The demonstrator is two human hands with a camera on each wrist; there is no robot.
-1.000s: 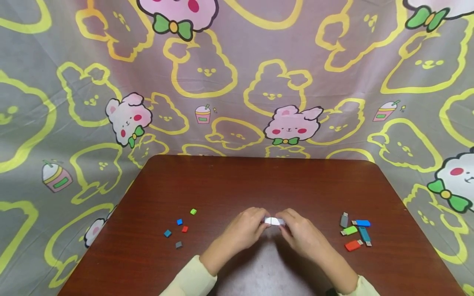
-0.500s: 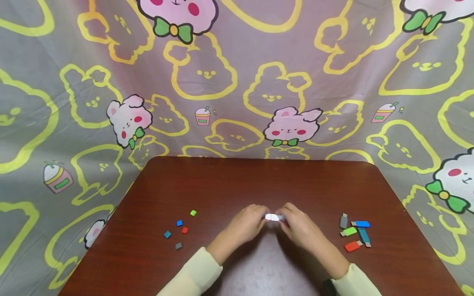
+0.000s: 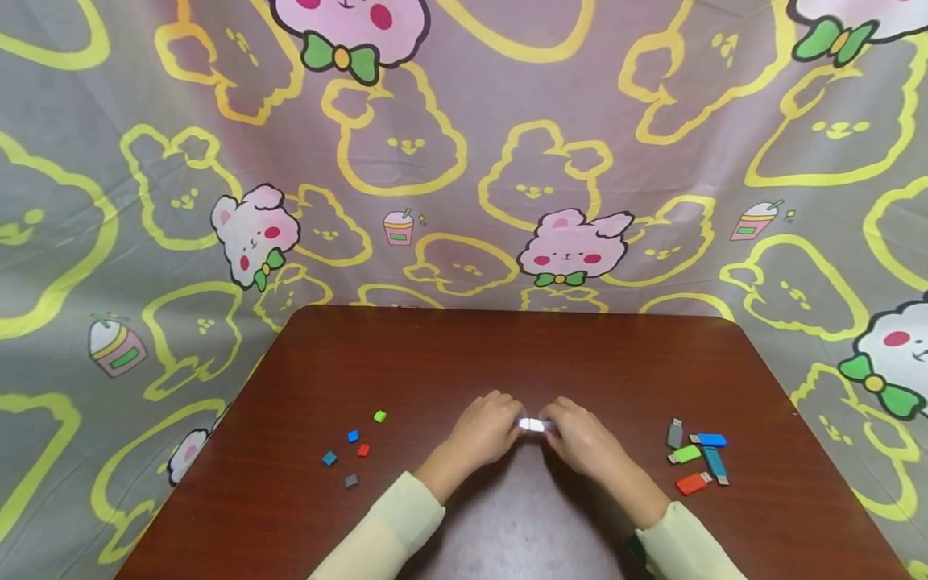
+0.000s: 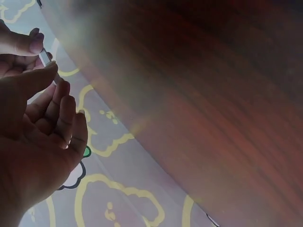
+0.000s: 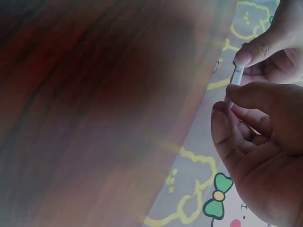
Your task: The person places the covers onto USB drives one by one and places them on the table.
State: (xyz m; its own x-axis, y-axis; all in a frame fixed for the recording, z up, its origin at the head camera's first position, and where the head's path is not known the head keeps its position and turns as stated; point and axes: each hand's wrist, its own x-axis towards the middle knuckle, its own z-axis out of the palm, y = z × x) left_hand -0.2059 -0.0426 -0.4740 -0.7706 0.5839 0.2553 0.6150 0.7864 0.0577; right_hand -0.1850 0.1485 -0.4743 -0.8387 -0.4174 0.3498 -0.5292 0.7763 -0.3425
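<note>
A white USB stick is held level between both hands above the table, a thin seam showing across its middle. My left hand pinches its left end between thumb and fingers. At the other end, my right hand pinches it the same way. In the left wrist view the stick is a narrow pale bar, partly covered by fingertips. The right wrist view shows the stick running from one thumb to the other. Its two ends are hidden in the fingers.
Several small caps, among them a red cap and a lime green cap, lie on the brown table at left. Several uncapped USB sticks, including a red one and a blue one, lie at right. A patterned cloth hangs behind.
Both hands have moved slightly away from the body with the white USB stick, mostly in the first half second. The caps and loose sticks lie where they were.
</note>
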